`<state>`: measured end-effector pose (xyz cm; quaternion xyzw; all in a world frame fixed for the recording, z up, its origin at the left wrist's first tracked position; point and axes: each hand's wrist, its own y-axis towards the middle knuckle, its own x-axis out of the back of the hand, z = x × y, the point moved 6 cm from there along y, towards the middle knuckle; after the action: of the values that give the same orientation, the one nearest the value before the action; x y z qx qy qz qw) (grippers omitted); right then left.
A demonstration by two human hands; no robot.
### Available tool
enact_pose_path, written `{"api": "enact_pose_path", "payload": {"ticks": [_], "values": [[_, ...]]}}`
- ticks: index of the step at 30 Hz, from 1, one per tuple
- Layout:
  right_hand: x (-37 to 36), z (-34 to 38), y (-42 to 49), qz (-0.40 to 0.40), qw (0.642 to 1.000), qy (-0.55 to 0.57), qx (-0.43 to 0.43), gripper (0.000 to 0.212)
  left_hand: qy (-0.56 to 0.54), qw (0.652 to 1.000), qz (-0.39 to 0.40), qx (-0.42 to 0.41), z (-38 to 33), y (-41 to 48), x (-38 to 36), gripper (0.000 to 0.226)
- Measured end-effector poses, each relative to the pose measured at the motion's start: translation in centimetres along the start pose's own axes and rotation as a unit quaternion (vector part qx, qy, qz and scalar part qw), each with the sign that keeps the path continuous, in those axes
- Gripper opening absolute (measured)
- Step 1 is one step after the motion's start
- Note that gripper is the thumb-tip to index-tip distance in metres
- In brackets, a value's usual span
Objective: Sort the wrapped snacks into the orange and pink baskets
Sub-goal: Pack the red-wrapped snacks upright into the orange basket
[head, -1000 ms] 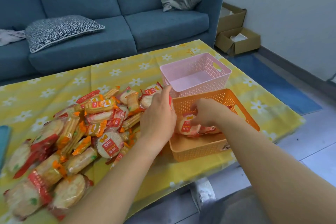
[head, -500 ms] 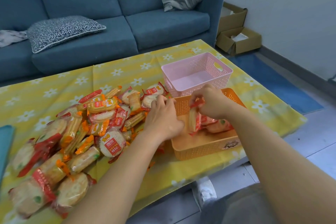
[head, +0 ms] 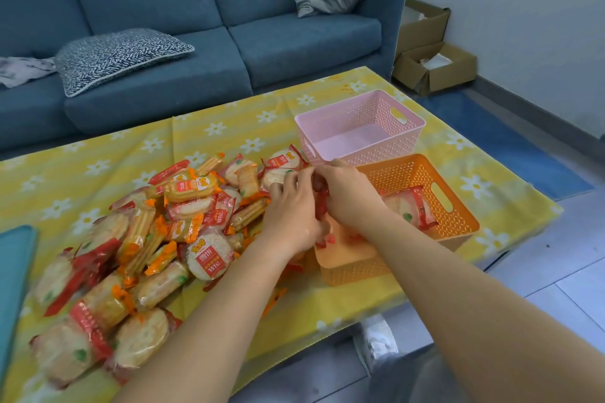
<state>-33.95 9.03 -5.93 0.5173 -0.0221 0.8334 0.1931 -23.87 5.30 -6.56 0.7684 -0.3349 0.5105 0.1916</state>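
Yellow daisy-print cloth covers the worktop [head: 229, 127], where the heap of wrapped snacks [head: 137, 249] lies nearest, left of the person's two hands, the left hand [head: 288, 209] and right hand [head: 347, 196] pressed together on a red-edged packet [head: 322, 203] at the orange basket's [head: 458, 219] near-left rim. These film-wrapped crackers look light, slippery and brittle, so each is best pinched by its crimped end seam rather than squeezed flat. Beyond the grip stands the pink basket [head: 415, 123], seemingly empty.

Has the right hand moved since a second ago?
Yes. The right hand has shifted from inside the orange basket to its left rim, meeting the left hand.
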Motion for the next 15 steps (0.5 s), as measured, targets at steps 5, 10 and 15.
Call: {"api": "enact_pose_path", "payload": {"ticks": [5, 10, 15], "values": [[1.9, -2.4, -0.1, 0.081, 0.992, 0.076, -0.055, 0.033, 0.082, 0.996, -0.012, -0.016, -0.7, 0.3, 0.2, 0.095], [2.9, -6.3, -1.5, 0.131, 0.975, -0.113, -0.141, 0.051, 0.101, 0.995, -0.011, -0.021, -1.1, 0.2, -0.2, 0.064], [2.3, -5.9, -1.9, 0.177, 0.951, -0.227, -0.11, 0.058, 0.088, 0.996, -0.026, -0.013, -1.0, 0.3, -0.4, 0.054]]}}
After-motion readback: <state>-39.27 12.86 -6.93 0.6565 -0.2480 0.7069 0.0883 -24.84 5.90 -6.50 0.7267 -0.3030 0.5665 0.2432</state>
